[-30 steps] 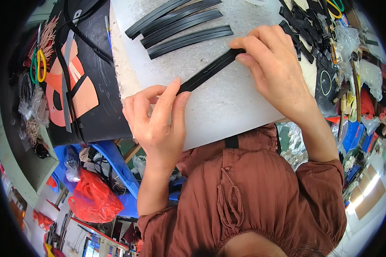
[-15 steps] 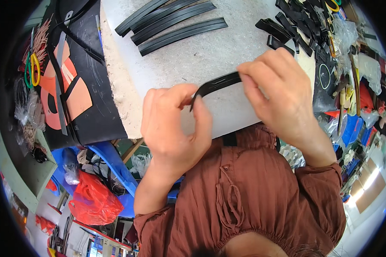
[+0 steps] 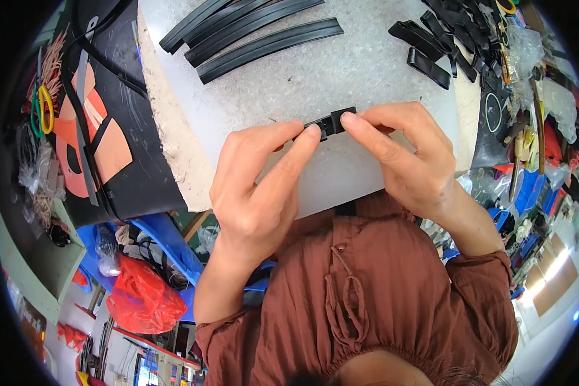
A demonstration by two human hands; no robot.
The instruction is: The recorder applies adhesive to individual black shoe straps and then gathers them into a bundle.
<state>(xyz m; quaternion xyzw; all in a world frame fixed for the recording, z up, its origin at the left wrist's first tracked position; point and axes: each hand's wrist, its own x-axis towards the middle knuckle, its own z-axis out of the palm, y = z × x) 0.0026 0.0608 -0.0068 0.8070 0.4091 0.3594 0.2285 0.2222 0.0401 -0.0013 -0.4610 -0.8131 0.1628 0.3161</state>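
Note:
A short black strip [image 3: 325, 127] is pinched between my two hands, above the near part of the pale work slab [image 3: 341, 170]. It looks folded over, with its ends close together. My left hand [image 3: 260, 174] grips one side between thumb and forefinger. My right hand [image 3: 405, 151] presses the other side with its thumb, the forefinger behind. Several longer flat black strips [image 3: 270, 45] lie side by side at the far left of the slab. Folded black loops [image 3: 429, 67] lie at the far right, beside a heap of similar dark pieces [image 3: 460, 29].
On the black mat [image 3: 151, 170] at left lie orange-pink cut pieces [image 3: 114, 151], a long metal ruler [image 3: 83, 96] and black cord. Scissors with yellow and green handles [image 3: 46, 109] hang beyond. A red plastic bag [image 3: 145, 296] sits below left. Plastic bags and tools crowd the right side.
The strip was stretched in a curve between my hands. My hands are now closer together and the strip appears folded. The view has shifted slightly.

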